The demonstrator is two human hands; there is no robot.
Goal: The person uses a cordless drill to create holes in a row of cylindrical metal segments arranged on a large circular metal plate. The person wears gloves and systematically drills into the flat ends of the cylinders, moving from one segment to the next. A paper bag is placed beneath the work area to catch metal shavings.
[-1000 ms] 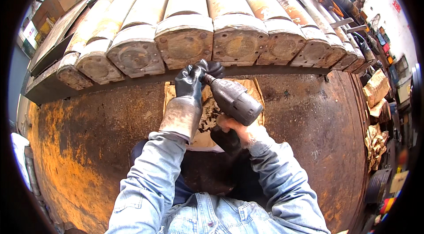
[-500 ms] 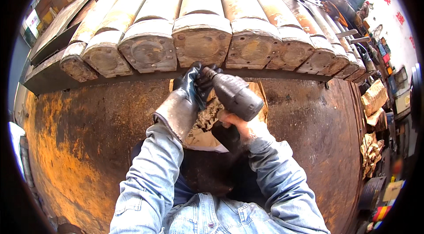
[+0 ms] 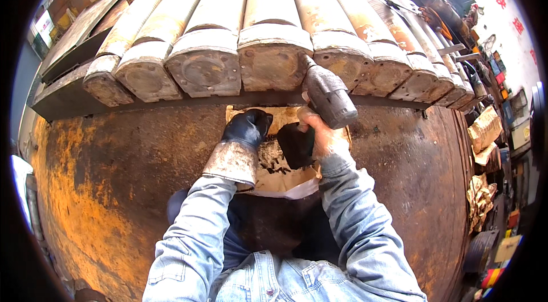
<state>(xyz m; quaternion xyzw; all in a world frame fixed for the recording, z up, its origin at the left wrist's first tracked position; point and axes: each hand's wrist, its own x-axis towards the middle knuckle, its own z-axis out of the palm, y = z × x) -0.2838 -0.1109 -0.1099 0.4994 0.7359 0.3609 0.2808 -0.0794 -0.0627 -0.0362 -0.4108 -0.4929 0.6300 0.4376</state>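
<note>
A dark cordless impact driver [image 3: 330,95] is gripped in my bare right hand [image 3: 324,135], its black battery base hanging low beside the wrist. Its nose points away from me and meets the right edge of the end plate [image 3: 273,68] on the middle roller; whether a bolt sits there is hidden. My left hand [image 3: 247,127] wears a black glove with a stained, pale cuff. Its fingers are curled closed, and what they hold, if anything, is hidden. Just below it lie several small dark bolts or screws [image 3: 274,166], on an open paper sack [image 3: 288,187].
Long, worn rollers [image 3: 214,8] lie side by side across the far side, their square-bottomed ends facing me along a dark metal beam [image 3: 188,101]. A rusty steel plate [image 3: 114,176] spreads beneath. Crumpled brown paper [image 3: 480,196] and clutter line the right.
My right hand has swung the driver's nose from my left hand up to the middle roller's end plate. The gloved left hand has drawn back toward me and curled. The view has shifted slightly.
</note>
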